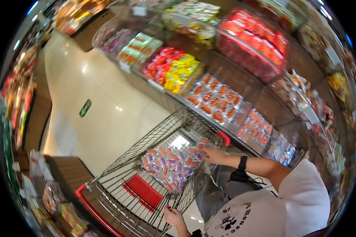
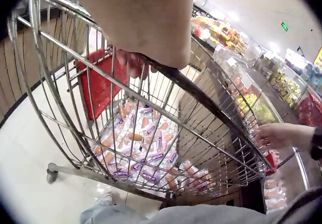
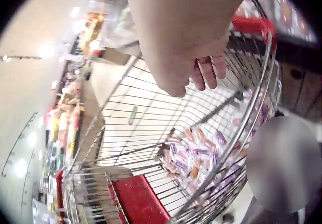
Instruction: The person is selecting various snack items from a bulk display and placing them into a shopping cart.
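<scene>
Left grip (image 1: 174, 217) curled over cart rim (image 2: 201, 96); right grip (image 1: 214, 155) slack, half-spread, holding nothing, above wrapped sausages (image 1: 170, 164).

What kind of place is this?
Probably a supermarket: there's a wire shopping cart holding many small wrapped packets, beside clear bins of colourful packaged goods.
</scene>
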A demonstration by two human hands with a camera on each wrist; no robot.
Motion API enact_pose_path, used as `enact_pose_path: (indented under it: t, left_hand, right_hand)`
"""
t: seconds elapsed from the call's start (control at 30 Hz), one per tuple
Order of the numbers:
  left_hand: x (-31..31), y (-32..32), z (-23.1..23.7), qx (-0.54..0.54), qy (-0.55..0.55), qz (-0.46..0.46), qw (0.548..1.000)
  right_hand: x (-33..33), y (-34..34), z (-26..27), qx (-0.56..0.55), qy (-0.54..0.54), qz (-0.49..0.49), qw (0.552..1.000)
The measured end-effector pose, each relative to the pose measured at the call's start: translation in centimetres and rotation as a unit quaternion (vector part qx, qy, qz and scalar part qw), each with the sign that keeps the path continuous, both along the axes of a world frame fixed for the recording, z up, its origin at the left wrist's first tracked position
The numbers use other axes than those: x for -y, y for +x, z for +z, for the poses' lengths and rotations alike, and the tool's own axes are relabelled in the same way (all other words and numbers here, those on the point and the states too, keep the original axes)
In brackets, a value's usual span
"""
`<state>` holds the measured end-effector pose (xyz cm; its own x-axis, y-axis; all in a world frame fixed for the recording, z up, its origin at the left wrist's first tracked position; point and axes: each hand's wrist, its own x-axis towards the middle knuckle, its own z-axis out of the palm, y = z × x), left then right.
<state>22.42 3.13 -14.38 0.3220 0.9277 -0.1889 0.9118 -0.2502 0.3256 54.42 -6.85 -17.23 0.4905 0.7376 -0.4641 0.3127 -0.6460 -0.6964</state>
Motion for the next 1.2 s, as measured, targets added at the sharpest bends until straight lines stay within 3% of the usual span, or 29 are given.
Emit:
enact_pose_path:
  t: [0.03,0.13,0.3,0.4,0.5,0.57,0.6,0.67,0.77,0.87,0.9,0.93,0.97,1.1,1.2]
  left_hand:
    - [-0.1,0.2,-0.1,0.007,0.007,-0.002,1.0]
    - [-0.2,0.3,-0.2,0.014,0.018,-0.027,0.999]
    - [-1.5,1.2,1.5,-0.004,-0.014,-0.062,0.998]
    - [-1.8,1.6,1.3,-0.036,-0.046,-0.041,0.997]
    - [-1.5,1.0,0.9,-0.125,-0.109,-0.031,0.986]
    - [-2.1,1.4,1.0,-0.053,-0.065,-0.064,0.994]
    - [-2.3,1.7,1.2,-0.013,-0.038,-0.079,0.996]
    - [-2.0,1.4,1.0,-0.003,-0.02,-0.079,0.997]
    - [-1.0,0.0,-0.3,0.022,-0.01,-0.074,0.997]
    - [-1.2,-0.3,-0.5,0.145,-0.226,0.033,0.963]
    - [-1.4,0.1,-0.5,0.275,-0.297,0.091,0.91]
    - [-1.9,1.9,0.7,0.365,-0.343,0.106,0.859]
    - [-2.5,4.4,3.7,0.418,-0.386,0.098,0.816]
    - [-1.2,12.5,14.7,0.592,-0.545,0.029,0.593]
    - [1.5,15.2,18.4,0.569,-0.495,-0.067,0.653]
  right_hand:
    - [-1.3,0.0,-3.3,0.037,0.019,0.036,0.998]
    - [-5.6,0.4,-10.8,-0.004,-0.167,0.023,0.986]
    - [-9.1,0.5,-20.4,0.115,-0.33,0.077,0.934]
    - [-9.1,0.6,-25.1,0.224,-0.347,0.134,0.901]
    - [-9.2,0.3,-25.7,0.245,-0.329,0.117,0.905]
    - [-9.6,0.4,-25.1,0.217,-0.306,0.113,0.92]
    - [-10.0,0.8,-24.2,0.208,-0.292,0.11,0.927]
    - [-10.5,0.8,-21.4,0.155,-0.06,0.069,0.984]
    - [-11.6,1.1,-11.5,0.109,0.154,0.138,0.972]
    - [-11.2,0.1,0.4,0.145,0.301,0.203,0.92]
    - [-10.6,-1.0,5.3,-0.213,0.118,0.022,0.97]
    - [-9.5,-1.5,9.8,-0.065,0.23,0.089,0.967]
    - [-8.5,-1.8,12.0,0.051,0.263,0.161,0.95]
    - [-2.8,-1.9,18.6,0.177,0.484,0.226,0.827]
    - [1.8,-1.9,23.0,0.188,0.492,0.152,0.836]
